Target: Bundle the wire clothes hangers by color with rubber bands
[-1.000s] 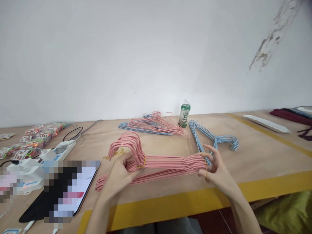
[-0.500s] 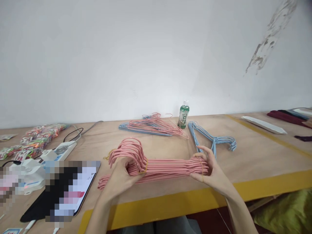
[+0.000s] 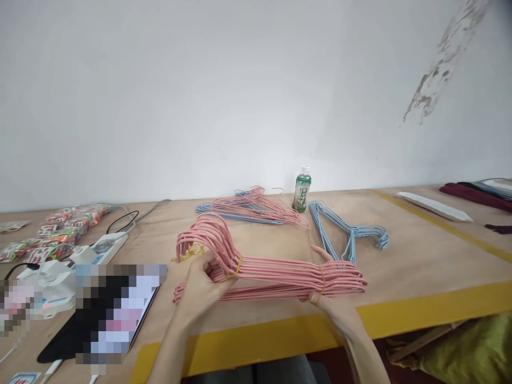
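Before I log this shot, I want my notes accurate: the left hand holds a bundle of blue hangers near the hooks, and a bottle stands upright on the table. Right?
The colour is wrong: the head view shows the left hand holding a bundle of pink hangers. The rest is right.

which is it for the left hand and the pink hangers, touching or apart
Touching: the head view shows the left hand gripping the pink hangers near the base of their hooks.

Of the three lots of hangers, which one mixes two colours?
The back pile, left of the green bottle: pink and blue lie together there. The held bundle is all pink; the stack farther right looks all blue.
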Demonstrator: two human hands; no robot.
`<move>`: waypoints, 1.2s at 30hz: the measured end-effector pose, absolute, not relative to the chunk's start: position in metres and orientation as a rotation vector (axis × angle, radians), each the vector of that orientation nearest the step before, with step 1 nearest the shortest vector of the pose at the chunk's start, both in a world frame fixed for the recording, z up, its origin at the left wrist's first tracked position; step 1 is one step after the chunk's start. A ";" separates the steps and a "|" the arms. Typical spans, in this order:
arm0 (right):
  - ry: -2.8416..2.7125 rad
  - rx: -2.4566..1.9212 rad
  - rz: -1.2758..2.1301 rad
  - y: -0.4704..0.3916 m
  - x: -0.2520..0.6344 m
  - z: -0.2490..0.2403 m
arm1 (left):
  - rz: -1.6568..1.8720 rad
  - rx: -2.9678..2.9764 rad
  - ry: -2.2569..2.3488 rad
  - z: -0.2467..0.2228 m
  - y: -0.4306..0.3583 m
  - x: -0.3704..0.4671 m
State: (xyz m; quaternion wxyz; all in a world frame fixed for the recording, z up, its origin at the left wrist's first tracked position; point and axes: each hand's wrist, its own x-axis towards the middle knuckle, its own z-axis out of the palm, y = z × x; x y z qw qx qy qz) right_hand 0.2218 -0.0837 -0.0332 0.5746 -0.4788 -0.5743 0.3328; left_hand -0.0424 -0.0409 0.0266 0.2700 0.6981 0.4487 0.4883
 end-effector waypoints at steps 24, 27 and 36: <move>-0.499 -0.237 1.380 -0.083 0.212 -0.052 | 1.549 1.472 1.296 0.020 0.015 -0.025; -0.162 -0.013 1.429 -0.080 0.211 -0.048 | 1.570 1.464 1.288 0.020 0.014 -0.025; 0.118 0.226 1.408 -0.069 0.205 -0.041 | 1.592 1.458 1.285 0.020 0.011 -0.024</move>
